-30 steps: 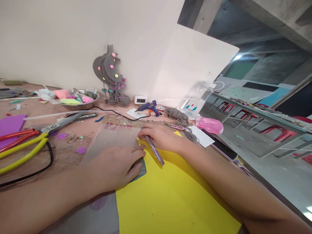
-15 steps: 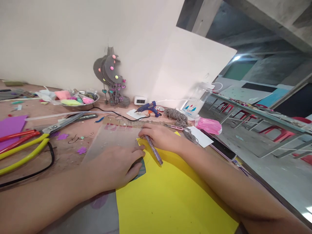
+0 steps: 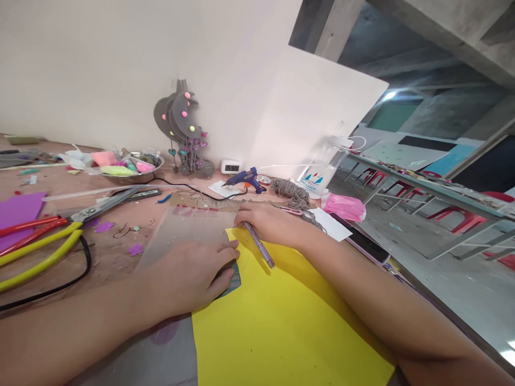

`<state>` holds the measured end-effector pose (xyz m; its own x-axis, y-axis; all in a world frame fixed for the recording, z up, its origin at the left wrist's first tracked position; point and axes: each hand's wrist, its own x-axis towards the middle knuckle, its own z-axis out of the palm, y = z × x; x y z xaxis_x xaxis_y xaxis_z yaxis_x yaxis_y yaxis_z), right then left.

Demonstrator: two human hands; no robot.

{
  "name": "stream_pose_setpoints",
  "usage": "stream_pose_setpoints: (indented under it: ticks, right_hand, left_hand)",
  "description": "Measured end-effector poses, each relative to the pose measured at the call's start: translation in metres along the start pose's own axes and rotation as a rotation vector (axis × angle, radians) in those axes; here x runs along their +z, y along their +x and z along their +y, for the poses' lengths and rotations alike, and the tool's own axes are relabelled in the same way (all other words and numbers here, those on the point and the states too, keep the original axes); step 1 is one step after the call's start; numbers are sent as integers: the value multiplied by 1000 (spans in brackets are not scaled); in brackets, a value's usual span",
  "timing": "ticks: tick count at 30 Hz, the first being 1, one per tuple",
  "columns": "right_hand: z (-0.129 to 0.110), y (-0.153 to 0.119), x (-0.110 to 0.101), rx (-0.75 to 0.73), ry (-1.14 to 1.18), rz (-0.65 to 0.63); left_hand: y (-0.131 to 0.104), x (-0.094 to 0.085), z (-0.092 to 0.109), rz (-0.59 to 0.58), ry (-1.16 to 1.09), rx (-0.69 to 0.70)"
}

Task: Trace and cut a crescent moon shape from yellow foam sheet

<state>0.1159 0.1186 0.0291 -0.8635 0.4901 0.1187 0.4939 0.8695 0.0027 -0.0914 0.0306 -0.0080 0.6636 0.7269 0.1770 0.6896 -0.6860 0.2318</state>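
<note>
A yellow sheet [image 3: 277, 321] lies on the table in front of me. My left hand [image 3: 193, 273] presses a flat dark grey-green piece [image 3: 231, 283] onto the sheet's left edge, its fingers bent over it. Most of that piece is hidden under the hand. My right hand [image 3: 263, 221] is closed around a slim purplish pen [image 3: 260, 246] near the sheet's far left corner. The pen's free end points back toward me; its other end is covered by my fingers. Faint lines show on the yellow near the pen.
Left are scissors with red and yellow handles [image 3: 72, 222] and a bowl of coloured clay [image 3: 147, 174]. A blue glue gun [image 3: 249, 179], grey yarn [image 3: 292, 190], a pink packet [image 3: 344, 207] and a phone [image 3: 368, 244] sit behind and right. Crescent-shaped ornaments [image 3: 179, 118] hang on the wall.
My right hand has shifted slightly to the right with the pen, whose free end has moved right and a little up. My left hand stays put on the flat piece.
</note>
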Motion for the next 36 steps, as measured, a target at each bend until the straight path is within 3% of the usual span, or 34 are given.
stream_pose_setpoints:
  ticks: [4,10,15,18,20,21,23,24,25,27,29,36]
  right_hand:
    - [-2,-1,-3,13,11,15]
    - [4,-1,-1,26,81,9]
    - [24,2,17,214,214,254]
    - [25,2,17,409,411,380]
    - [18,3,13,457,654,410]
    - [12,3,11,449,843,392]
    - [0,5,11,414,1265,227]
    - [-5,6,14,415,1381,172]
    - [-9,7,18,418,1418,216]
    - [-13,8,25,399,1342,447]
    - [-14,6,30,381,1195,555]
    - [-21,3,30,572,942,405]
  left_hand:
    - [0,-1,1,-58,35,-3]
    - [1,-3,2,-28,22,10]
    - [1,-5,3,-64,60,-4]
    - [0,-3,2,-50,41,12]
    - [0,-2,1,-34,20,17]
    - [0,-2,1,-33,16,14]
    - [0,-3,1,-46,21,2]
    - [0,-3,1,-53,29,-5]
    - [0,-4,2,-59,38,-8]
    - [0,-4,3,-62,50,-4]
    - [0,-4,3,-61,53,5]
    - [1,-2,2,-60,31,-13]
